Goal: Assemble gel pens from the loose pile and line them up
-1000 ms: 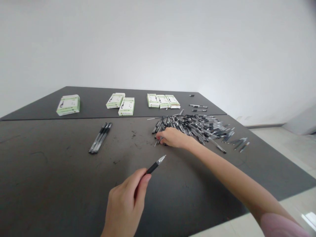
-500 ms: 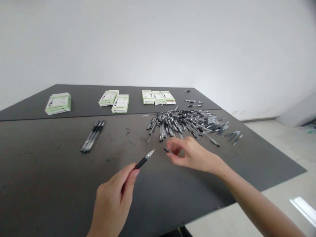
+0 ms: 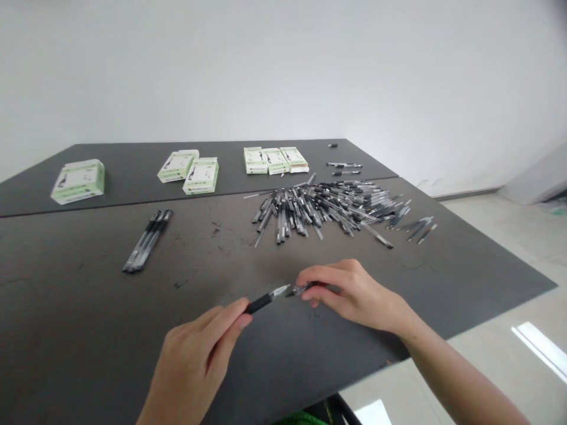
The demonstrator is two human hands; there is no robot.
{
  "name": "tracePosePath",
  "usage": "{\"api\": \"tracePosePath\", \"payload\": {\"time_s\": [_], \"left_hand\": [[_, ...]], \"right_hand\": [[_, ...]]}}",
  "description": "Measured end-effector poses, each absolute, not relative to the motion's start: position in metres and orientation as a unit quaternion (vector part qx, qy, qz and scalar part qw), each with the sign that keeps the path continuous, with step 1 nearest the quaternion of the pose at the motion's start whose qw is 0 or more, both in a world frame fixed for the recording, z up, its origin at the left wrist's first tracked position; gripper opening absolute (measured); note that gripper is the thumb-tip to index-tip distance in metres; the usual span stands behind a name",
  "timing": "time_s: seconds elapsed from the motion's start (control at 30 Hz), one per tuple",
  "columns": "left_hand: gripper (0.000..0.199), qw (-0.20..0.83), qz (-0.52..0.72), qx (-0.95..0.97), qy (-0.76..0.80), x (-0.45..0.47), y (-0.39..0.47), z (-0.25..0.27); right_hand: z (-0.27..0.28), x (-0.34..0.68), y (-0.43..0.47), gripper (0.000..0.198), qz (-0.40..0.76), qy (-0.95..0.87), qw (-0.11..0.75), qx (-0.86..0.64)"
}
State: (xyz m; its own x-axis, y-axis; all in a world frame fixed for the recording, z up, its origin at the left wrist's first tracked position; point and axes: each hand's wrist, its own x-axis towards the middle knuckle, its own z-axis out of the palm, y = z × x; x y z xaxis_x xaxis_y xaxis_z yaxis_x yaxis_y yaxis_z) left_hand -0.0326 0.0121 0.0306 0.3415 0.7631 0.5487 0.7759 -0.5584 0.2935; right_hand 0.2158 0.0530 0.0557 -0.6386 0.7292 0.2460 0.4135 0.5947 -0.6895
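My left hand [image 3: 197, 351] is closed on a gel pen [image 3: 260, 303] by its black grip, the bare tip pointing up and to the right. Between the thumb and fingertips of my right hand [image 3: 357, 298] is a pen cap [image 3: 299, 290], clear with dark parts and partly hidden by the fingers. The pen's tip and the cap are very close together; whether they touch I cannot tell. Beyond my right hand lies a heap of pens [image 3: 295, 212]. A few capped pens [image 3: 148, 243] lie side by side to the left.
Green-and-white pen boxes stand along the back: one box [image 3: 80, 182] at left, a pair [image 3: 202, 176] in the middle and a group [image 3: 274, 161] farther right. Loose pens [image 3: 346, 173] lie at the back right. The dark table [image 3: 71, 330] ends at the right above a pale floor.
My right hand has turned the cap toward the pen and moved slightly nearer me. The pen tip is now much closer to the cap. The view has shifted a little.
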Motion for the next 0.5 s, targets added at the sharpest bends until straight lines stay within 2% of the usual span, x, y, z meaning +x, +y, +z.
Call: {"api": "tracePosePath", "payload": {"time_s": [0.23, 0.5], "left_hand": [[0.027, -0.012, -0.324, -0.823, -0.467, -0.0316, 0.0120, 0.0290], [0.023, -0.023, -0.311, -0.830, -0.462, -0.0296, 0.0100, 0.0262]], "right_hand": [[0.0560, 0.2222, 0.0506, 0.015, 0.307, -0.834, 0.339, -0.309], [0.0634, 0.2190, 0.0503, 0.012, 0.272, -0.847, 0.341, -0.303]]}}
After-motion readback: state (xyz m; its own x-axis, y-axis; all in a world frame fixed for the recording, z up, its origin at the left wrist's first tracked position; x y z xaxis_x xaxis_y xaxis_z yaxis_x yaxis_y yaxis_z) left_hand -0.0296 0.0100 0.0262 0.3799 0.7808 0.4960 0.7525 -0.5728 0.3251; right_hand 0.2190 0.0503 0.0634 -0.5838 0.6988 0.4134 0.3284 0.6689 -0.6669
